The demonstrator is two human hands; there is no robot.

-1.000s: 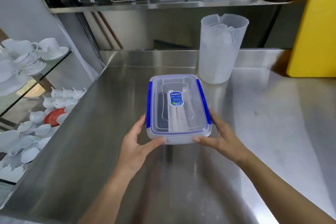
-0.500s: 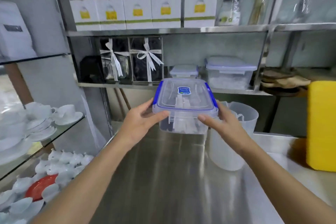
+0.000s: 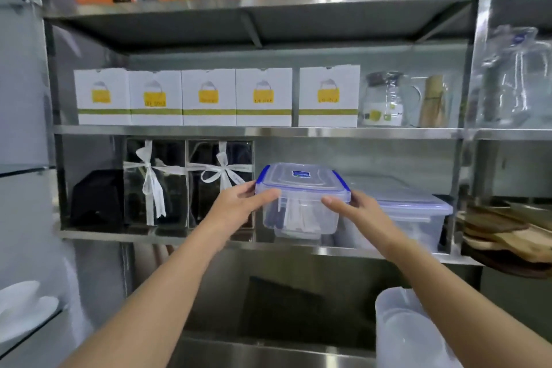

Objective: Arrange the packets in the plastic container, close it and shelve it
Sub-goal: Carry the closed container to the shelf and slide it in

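Fingers [image 3: 270, 194] of both hands gripped the container [image 3: 301, 200], left hand [image 3: 239, 203] and right hand [image 3: 361, 209] at its near corners. Container had risen off the surface to the lowest shelf [image 3: 209, 237], frame centre; shelving nearly done. Lid [image 3: 298, 178] on, blue clips down, packets [image 3: 295, 216] visible inside.

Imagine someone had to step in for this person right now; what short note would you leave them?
Left hand and right hand: each grips an end of the clear plastic container with the blue-clipped lid.
Container: held at the lowest steel shelf, between the ribbon-tied black boxes and a bigger lidded plastic tub.
Done: white packets inside, lid on.
Left: set it down, let go.
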